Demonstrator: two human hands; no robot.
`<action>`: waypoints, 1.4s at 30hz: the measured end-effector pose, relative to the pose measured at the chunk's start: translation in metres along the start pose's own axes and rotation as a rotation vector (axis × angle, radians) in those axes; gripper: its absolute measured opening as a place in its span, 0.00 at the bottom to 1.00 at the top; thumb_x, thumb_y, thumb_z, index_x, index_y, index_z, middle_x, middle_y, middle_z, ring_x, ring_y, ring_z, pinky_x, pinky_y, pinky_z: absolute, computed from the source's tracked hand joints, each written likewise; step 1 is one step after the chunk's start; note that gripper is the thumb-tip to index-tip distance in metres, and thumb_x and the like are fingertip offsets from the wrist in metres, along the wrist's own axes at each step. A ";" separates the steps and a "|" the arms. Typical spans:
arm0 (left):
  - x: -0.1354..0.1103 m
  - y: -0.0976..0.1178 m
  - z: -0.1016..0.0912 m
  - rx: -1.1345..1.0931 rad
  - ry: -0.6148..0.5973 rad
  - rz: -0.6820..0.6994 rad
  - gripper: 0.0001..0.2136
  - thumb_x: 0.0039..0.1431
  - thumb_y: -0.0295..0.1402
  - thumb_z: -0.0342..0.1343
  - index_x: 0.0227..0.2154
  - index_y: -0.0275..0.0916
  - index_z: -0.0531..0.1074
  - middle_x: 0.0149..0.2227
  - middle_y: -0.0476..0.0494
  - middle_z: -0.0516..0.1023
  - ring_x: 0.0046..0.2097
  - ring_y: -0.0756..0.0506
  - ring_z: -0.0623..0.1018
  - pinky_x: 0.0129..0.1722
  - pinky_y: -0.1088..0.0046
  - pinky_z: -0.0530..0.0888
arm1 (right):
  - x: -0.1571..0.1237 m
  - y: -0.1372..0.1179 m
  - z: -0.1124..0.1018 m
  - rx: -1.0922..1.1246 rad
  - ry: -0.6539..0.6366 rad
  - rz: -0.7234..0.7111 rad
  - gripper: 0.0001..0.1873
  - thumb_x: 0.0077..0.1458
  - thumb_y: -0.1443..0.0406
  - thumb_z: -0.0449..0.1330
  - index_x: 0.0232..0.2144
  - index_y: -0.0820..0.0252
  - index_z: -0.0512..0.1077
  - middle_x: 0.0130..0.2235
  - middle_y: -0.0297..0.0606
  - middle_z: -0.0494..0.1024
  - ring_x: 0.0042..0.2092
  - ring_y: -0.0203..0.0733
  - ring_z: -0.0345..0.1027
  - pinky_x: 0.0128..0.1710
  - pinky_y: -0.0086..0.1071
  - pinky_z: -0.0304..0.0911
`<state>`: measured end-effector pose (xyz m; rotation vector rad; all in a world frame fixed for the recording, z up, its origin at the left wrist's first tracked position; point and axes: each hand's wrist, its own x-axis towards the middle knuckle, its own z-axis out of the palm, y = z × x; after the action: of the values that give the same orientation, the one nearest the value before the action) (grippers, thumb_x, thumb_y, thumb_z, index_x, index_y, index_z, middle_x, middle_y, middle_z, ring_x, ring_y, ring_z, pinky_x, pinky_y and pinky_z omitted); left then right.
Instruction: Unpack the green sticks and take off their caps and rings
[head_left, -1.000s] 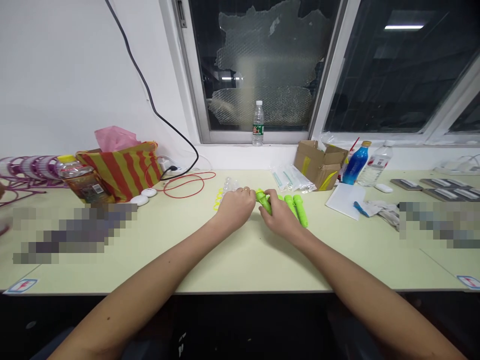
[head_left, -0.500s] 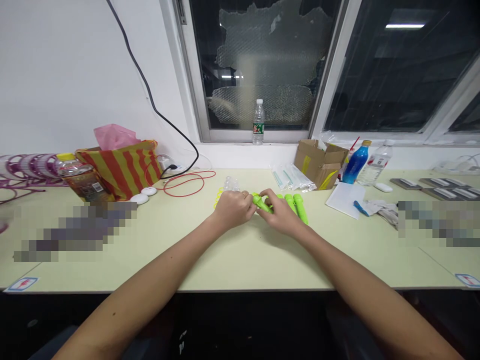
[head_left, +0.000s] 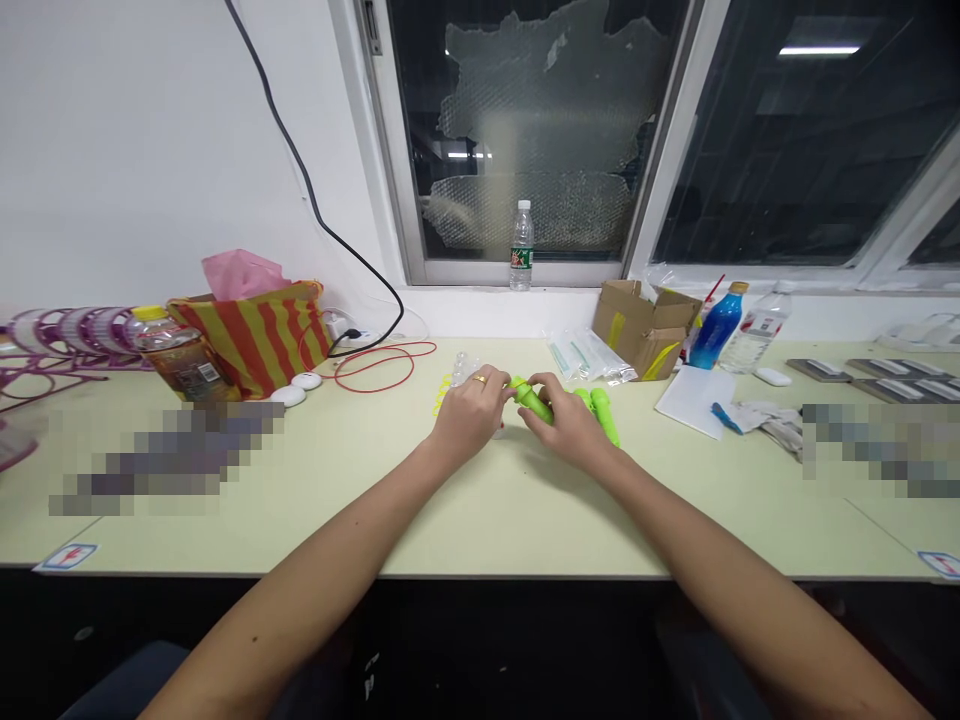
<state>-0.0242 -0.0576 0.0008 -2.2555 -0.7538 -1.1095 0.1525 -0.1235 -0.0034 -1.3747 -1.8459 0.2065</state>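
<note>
A bright green plastic tube with a wider, ringed head [head_left: 534, 402] is held between my hands, tilted just above the table. My right hand [head_left: 568, 425] wraps its fingers and thumb around the tube's body. At the head end, my left hand [head_left: 472, 405] pinches with closed fingertips; its grip partly hides that end. A small clear piece with a red spot [head_left: 499, 430] shows under my left hand, mostly covered. More green tubes [head_left: 604, 415] lie right behind my right hand. Beyond my left hand are clear plastic pieces [head_left: 466, 366] and several yellow rings [head_left: 442, 392].
Clear plastic bags [head_left: 589, 357] and a cardboard box [head_left: 643, 330] stand behind. To the right are a blue bottle [head_left: 718, 328], white paper [head_left: 694, 400] and gloves [head_left: 761, 420]. A red cable [head_left: 375, 385], striped bag [head_left: 259, 340] and drink bottle [head_left: 184, 355] lie left.
My left hand has turned from a fist to a fingertip pinch at the tube's head. More of the green tube shows between my hands. The view has shifted slightly.
</note>
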 end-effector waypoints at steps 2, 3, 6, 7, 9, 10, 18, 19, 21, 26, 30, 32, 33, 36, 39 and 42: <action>-0.001 0.001 0.002 0.005 0.011 0.020 0.06 0.68 0.30 0.45 0.39 0.37 0.67 0.36 0.43 0.75 0.34 0.49 0.76 0.27 0.74 0.63 | 0.000 0.000 0.002 0.041 -0.002 0.000 0.20 0.59 0.56 0.54 0.51 0.55 0.60 0.28 0.30 0.66 0.27 0.39 0.59 0.29 0.31 0.50; -0.002 0.002 0.002 0.011 0.022 0.031 0.07 0.67 0.28 0.44 0.40 0.37 0.67 0.37 0.42 0.76 0.35 0.49 0.76 0.28 0.74 0.64 | 0.000 0.000 0.003 0.071 -0.003 0.004 0.20 0.60 0.56 0.54 0.51 0.55 0.60 0.28 0.30 0.65 0.27 0.39 0.59 0.29 0.31 0.50; -0.003 0.005 0.004 0.063 0.048 0.048 0.08 0.66 0.24 0.44 0.39 0.37 0.68 0.37 0.41 0.75 0.37 0.47 0.76 0.30 0.73 0.65 | 0.000 0.001 0.007 0.139 -0.010 0.020 0.19 0.60 0.55 0.53 0.51 0.56 0.61 0.27 0.29 0.63 0.27 0.38 0.58 0.28 0.30 0.50; -0.003 0.005 0.004 0.092 0.046 0.051 0.08 0.65 0.24 0.44 0.39 0.37 0.68 0.36 0.41 0.75 0.37 0.47 0.76 0.29 0.73 0.65 | 0.000 0.001 0.008 0.142 -0.010 0.026 0.19 0.60 0.55 0.53 0.51 0.56 0.61 0.26 0.28 0.63 0.28 0.38 0.58 0.28 0.30 0.50; -0.004 0.005 0.006 0.166 0.020 0.062 0.08 0.65 0.24 0.45 0.36 0.36 0.69 0.32 0.42 0.73 0.33 0.46 0.75 0.27 0.72 0.63 | 0.001 0.003 0.011 0.129 -0.017 0.041 0.19 0.60 0.56 0.53 0.50 0.57 0.61 0.26 0.28 0.63 0.28 0.38 0.58 0.28 0.30 0.50; -0.005 0.004 0.006 0.201 -0.005 0.073 0.08 0.64 0.24 0.45 0.34 0.36 0.69 0.30 0.42 0.72 0.31 0.46 0.74 0.26 0.71 0.62 | 0.001 0.003 0.012 0.117 -0.022 0.054 0.19 0.60 0.56 0.53 0.50 0.57 0.62 0.26 0.28 0.64 0.28 0.39 0.59 0.28 0.30 0.50; -0.007 0.006 0.009 0.274 -0.358 0.082 0.07 0.62 0.24 0.45 0.33 0.33 0.68 0.27 0.40 0.69 0.28 0.43 0.73 0.22 0.71 0.59 | 0.001 0.006 0.016 0.023 -0.069 0.187 0.20 0.58 0.54 0.56 0.48 0.58 0.64 0.30 0.34 0.70 0.31 0.41 0.64 0.31 0.31 0.54; -0.007 0.007 0.009 0.270 -0.403 0.065 0.06 0.62 0.24 0.45 0.34 0.32 0.68 0.28 0.39 0.70 0.28 0.43 0.74 0.22 0.71 0.59 | 0.001 0.005 0.017 0.016 -0.073 0.201 0.20 0.58 0.54 0.56 0.48 0.58 0.64 0.31 0.35 0.71 0.32 0.41 0.64 0.31 0.31 0.54; -0.006 0.009 0.008 0.263 -0.475 0.036 0.06 0.62 0.25 0.45 0.36 0.32 0.67 0.29 0.38 0.70 0.29 0.42 0.74 0.22 0.71 0.59 | 0.000 0.003 0.016 0.009 -0.071 0.230 0.20 0.57 0.53 0.57 0.46 0.59 0.65 0.32 0.37 0.72 0.32 0.41 0.65 0.31 0.31 0.55; -0.002 0.005 -0.001 0.269 -0.530 0.035 0.10 0.64 0.24 0.40 0.39 0.31 0.67 0.32 0.35 0.71 0.29 0.41 0.75 0.22 0.71 0.60 | 0.002 -0.004 0.005 0.273 -0.190 0.446 0.21 0.51 0.51 0.62 0.40 0.59 0.66 0.26 0.33 0.68 0.25 0.37 0.61 0.23 0.30 0.53; 0.004 -0.003 -0.010 0.189 -0.501 0.125 0.11 0.66 0.27 0.38 0.35 0.33 0.66 0.30 0.37 0.71 0.28 0.42 0.75 0.22 0.70 0.61 | 0.007 -0.006 -0.005 0.878 -0.525 0.647 0.15 0.56 0.54 0.57 0.33 0.60 0.67 0.21 0.28 0.59 0.19 0.32 0.52 0.16 0.27 0.48; 0.005 -0.007 -0.011 0.147 -0.480 0.152 0.11 0.66 0.30 0.41 0.33 0.33 0.66 0.29 0.37 0.71 0.27 0.43 0.74 0.22 0.70 0.62 | 0.008 -0.008 -0.006 1.059 -0.557 0.699 0.13 0.56 0.56 0.57 0.30 0.60 0.66 0.22 0.28 0.58 0.18 0.31 0.50 0.14 0.25 0.45; 0.005 -0.008 -0.012 0.143 -0.471 0.163 0.10 0.66 0.31 0.42 0.33 0.34 0.66 0.29 0.37 0.71 0.26 0.43 0.74 0.22 0.70 0.62 | 0.008 -0.010 -0.005 1.101 -0.545 0.710 0.12 0.56 0.57 0.57 0.29 0.60 0.65 0.22 0.29 0.58 0.18 0.31 0.50 0.13 0.25 0.44; 0.005 -0.011 -0.012 0.174 -0.470 0.206 0.09 0.65 0.31 0.44 0.33 0.33 0.66 0.30 0.37 0.72 0.26 0.43 0.75 0.21 0.71 0.61 | 0.005 -0.015 -0.002 1.139 -0.474 0.702 0.12 0.55 0.58 0.58 0.27 0.59 0.63 0.22 0.29 0.59 0.18 0.30 0.51 0.13 0.24 0.43; 0.006 -0.011 -0.011 0.177 -0.503 0.241 0.09 0.66 0.31 0.44 0.32 0.34 0.66 0.29 0.38 0.71 0.26 0.43 0.75 0.22 0.71 0.63 | 0.003 -0.020 0.003 1.141 -0.418 0.695 0.12 0.54 0.59 0.59 0.28 0.59 0.62 0.23 0.29 0.62 0.18 0.30 0.51 0.12 0.24 0.44; 0.008 -0.012 -0.011 0.164 -0.510 0.289 0.10 0.66 0.33 0.46 0.31 0.35 0.65 0.27 0.41 0.70 0.26 0.44 0.74 0.23 0.71 0.64 | 0.002 -0.021 0.007 1.162 -0.376 0.657 0.13 0.53 0.58 0.60 0.28 0.59 0.63 0.23 0.29 0.63 0.18 0.29 0.51 0.12 0.25 0.45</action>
<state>-0.0337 -0.0539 0.0158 -2.4269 -0.6480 -0.3257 0.1322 -0.1277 0.0046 -1.0127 -1.0463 1.6584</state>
